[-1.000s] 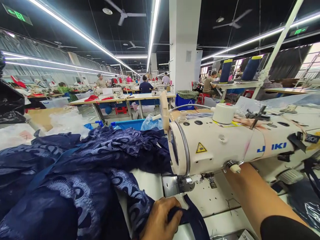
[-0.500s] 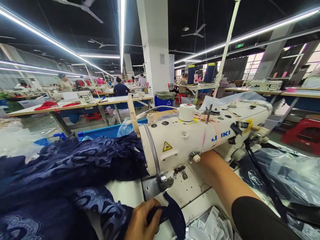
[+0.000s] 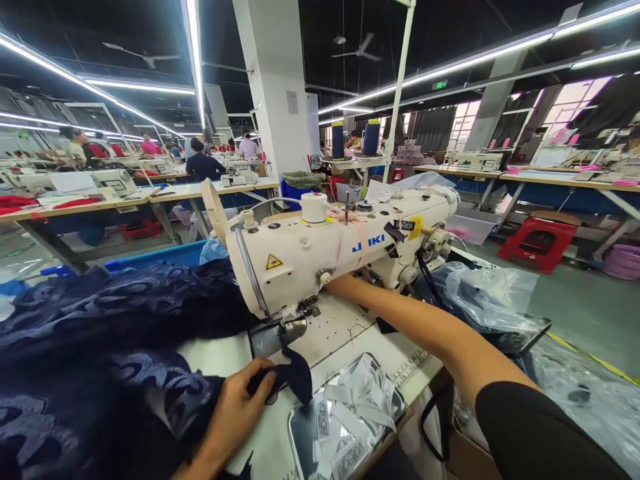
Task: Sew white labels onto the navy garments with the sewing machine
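On the right, a red plastic stool (image 3: 540, 241) stands on the grey-green floor (image 3: 595, 303) near a purple basket (image 3: 621, 261). Past it, a white pillar (image 3: 273, 87) rises behind a blue bin (image 3: 294, 191) topped with olive cloth (image 3: 303, 179), while a person in a dark top (image 3: 205, 165) sits left of the pillar. Overhead are a ceiling fan (image 3: 363, 51) and a green exit sign (image 3: 439, 85).

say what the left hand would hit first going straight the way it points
Past the strip it holds, the left hand would likely meet the metal plate under the machine; depth is unclear.
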### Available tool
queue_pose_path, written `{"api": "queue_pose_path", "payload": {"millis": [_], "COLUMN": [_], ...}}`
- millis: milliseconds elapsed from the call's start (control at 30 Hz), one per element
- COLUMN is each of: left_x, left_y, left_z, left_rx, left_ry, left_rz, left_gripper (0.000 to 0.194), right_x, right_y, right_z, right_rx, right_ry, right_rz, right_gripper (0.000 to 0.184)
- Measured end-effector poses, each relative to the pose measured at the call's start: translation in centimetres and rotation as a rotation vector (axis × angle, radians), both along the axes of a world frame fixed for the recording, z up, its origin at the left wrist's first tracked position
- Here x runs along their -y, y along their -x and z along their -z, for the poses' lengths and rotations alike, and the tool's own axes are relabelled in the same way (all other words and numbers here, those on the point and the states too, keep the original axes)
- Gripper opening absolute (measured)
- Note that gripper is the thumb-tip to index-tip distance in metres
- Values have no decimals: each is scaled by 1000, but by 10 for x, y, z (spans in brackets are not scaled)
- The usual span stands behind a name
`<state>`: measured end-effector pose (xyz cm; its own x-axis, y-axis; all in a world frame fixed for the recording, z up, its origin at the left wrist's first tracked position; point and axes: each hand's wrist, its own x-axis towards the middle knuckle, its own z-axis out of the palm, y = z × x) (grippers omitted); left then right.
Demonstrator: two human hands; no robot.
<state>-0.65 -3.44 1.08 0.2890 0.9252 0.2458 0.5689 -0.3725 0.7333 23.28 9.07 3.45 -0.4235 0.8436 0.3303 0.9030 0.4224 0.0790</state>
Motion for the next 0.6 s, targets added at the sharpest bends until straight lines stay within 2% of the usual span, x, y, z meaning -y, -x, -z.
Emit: {"api": "queue_pose_path", "payload": {"millis": [100,233,400,467,533,600], "left_x": [5,15,29,26,17,6], "left_y": [2,-5,-36,-50,-60,-63], "left_z": [-1,-11,-38,-44,-41,-32], "left_rx": [-33,-104,-101,-143,-223,-308], "left_ry": [-63,-133,-168,-145,-112,-99], "left_rz": [-25,-34,-8,-11,-24,-34], "left_gripper": [23,22,26,30,36,38], "right_x": [2,13,41,56,73,91], "right_y": [-12,-24,-34,-39,-44,-48], "right_z": [10,10,4,2,-2,-6], "right_rx": [76,160,136,99,51,-23], "right_ry": [33,33,-91,-84,-17,74], "right_rz": [-104,-175,-207,-212,-213,-242], "right_gripper": [31,35,38,32,22,19]}}
